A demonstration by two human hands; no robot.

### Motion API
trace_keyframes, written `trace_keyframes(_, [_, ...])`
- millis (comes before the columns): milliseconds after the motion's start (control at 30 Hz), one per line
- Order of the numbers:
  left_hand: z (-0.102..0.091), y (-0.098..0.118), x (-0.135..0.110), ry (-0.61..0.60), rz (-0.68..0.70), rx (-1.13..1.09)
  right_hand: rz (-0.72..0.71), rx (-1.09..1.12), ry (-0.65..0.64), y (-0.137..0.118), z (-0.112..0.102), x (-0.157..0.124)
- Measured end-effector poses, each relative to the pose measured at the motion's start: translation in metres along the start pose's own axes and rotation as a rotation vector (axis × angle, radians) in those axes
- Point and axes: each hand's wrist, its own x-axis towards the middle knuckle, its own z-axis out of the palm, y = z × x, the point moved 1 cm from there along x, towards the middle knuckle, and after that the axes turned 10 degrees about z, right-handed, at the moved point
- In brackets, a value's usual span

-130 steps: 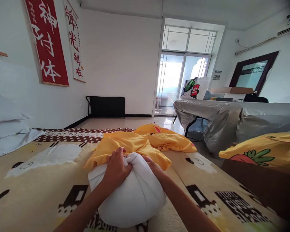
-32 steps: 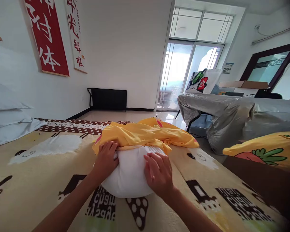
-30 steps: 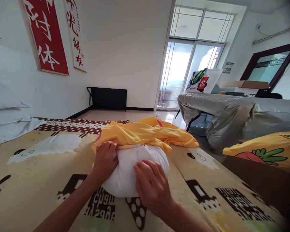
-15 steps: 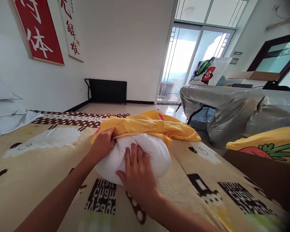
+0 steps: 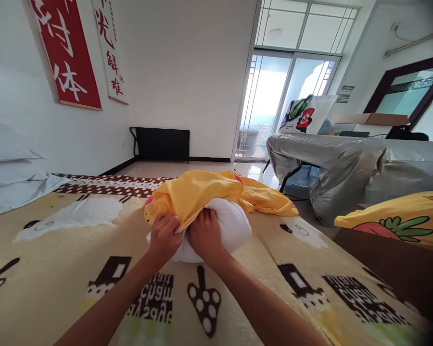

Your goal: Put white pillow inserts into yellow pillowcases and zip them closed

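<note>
A white pillow (image 5: 228, 226) lies on the patterned blanket (image 5: 57, 254), partly inside a yellow pillowcase (image 5: 198, 194). My left hand (image 5: 165, 235) is closed on the open edge of the yellow pillowcase at the pillow's near left side. My right hand (image 5: 204, 233) presses against the white pillow just beside it, fingers curled on the fabric. The far end of the pillow is hidden under the yellow cloth, which trails off to the right.
White pillows (image 5: 10, 178) are stacked at the left by the wall. A second yellow pillow with a carrot print (image 5: 393, 221) lies at the right. A grey-covered table (image 5: 346, 163) stands beyond the bed's edge, with a glass door (image 5: 270, 105) behind.
The yellow pillowcase has been drawn further over the white pillow. My right hand moved from the pillow's front to its left side, close to my left hand.
</note>
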Motion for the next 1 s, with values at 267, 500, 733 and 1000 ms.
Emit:
trace_keyframes(267, [-0.010, 0.040, 0.050, 0.274, 0.115, 0.030, -0.002, 0.002, 0.258, 0.032, -0.048, 0.044])
trace_keyframes(500, [-0.091, 0.083, 0.111, 0.846, 0.446, 0.211, 0.083, 0.228, 0.631, 0.026, -0.147, 0.057])
trace_keyframes(733, [-0.133, 0.115, 0.123, 0.882, 0.732, 0.410, 0.180, 0.727, 0.929, 0.002, -0.152, 0.031])
trace_keyframes(1000, [-0.075, 0.036, 0.116, 0.337, 0.698, 0.725, 0.121, 0.577, 0.381, 0.008, -0.079, 0.001])
